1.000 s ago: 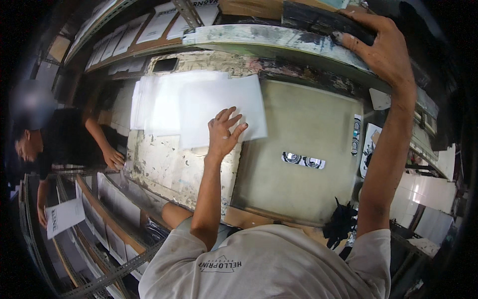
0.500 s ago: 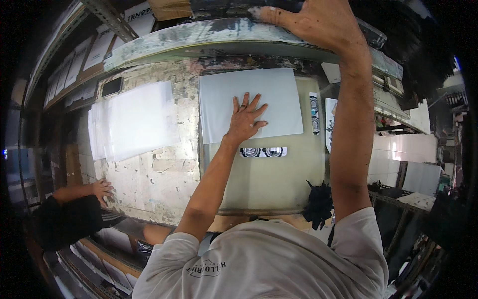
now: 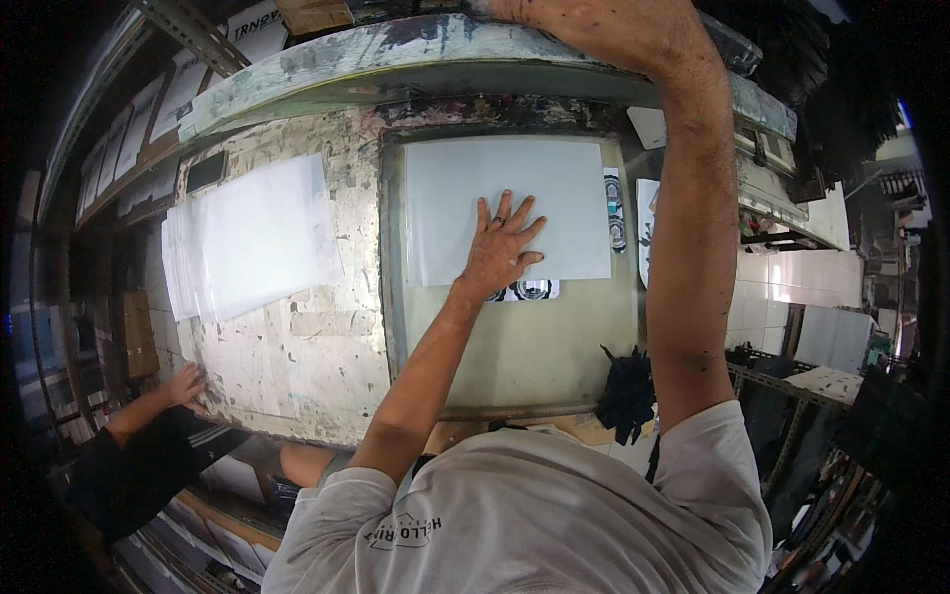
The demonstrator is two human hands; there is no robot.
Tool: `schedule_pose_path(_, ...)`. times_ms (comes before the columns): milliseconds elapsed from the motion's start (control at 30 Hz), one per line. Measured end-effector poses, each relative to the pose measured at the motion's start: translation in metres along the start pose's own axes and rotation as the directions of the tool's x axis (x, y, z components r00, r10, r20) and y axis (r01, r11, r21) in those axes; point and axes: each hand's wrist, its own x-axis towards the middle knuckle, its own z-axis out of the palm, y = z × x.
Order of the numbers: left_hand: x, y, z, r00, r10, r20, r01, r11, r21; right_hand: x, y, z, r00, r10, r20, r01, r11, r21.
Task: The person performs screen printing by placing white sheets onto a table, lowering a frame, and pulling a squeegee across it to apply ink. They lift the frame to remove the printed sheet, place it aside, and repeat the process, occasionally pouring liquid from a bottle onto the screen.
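Observation:
My left hand (image 3: 500, 247) lies flat with fingers spread on a white translucent sheet (image 3: 445, 198). The sheet rests on a pale greenish panel (image 3: 524, 356) set into the worktable. Below the sheet's near edge shows part of a printed strip (image 3: 537, 290) with dark round emblems; my hand covers some of it. A second such strip (image 3: 616, 213) peeks out along the sheet's right side. My right hand (image 3: 618, 35) is stretched to the far side, above a paint-stained beam (image 3: 396, 54). Its fingers run off the upper edge, so whether they hold anything is hidden.
A pile of white sheets (image 3: 247, 238) lies on the worn tabletop (image 3: 336, 366) to the left, beside a dark flat object (image 3: 206, 172). Another person's hand (image 3: 185, 388) touches the table's left edge. A black bundle (image 3: 625, 391) hangs at the near right corner.
The sheet has slid right and slightly nearer under my left hand, straightening and now overlapping parts of both strips. My right hand has gone further out of view at the top.

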Motion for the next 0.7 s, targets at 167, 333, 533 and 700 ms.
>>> schedule_pose_path(167,0.007,0.011,-0.001,0.999,0.022,0.048,-0.023,1.0,0.003,-0.008,0.001,-0.009,0.999,0.02,-0.034,-0.019,0.999,0.028)
schedule_pose_path(333,-0.001,0.008,-0.004,0.999,0.018,0.042,-0.016,0.999,-0.028,-0.007,-0.001,-0.001,0.999,0.002,-0.041,0.0,0.999,0.036)
schedule_pose_path(533,-0.018,0.021,-0.077,0.935,-0.178,-0.306,0.063,0.934,-0.351,-0.024,-0.011,-0.004,0.999,-0.01,-0.033,0.008,0.998,-0.07)
schedule_pose_path(700,-0.063,0.013,-0.162,0.431,-0.537,-0.726,-0.185,0.735,-0.653,-0.077,-0.008,0.022,0.967,-0.225,-0.122,0.206,0.967,-0.151)
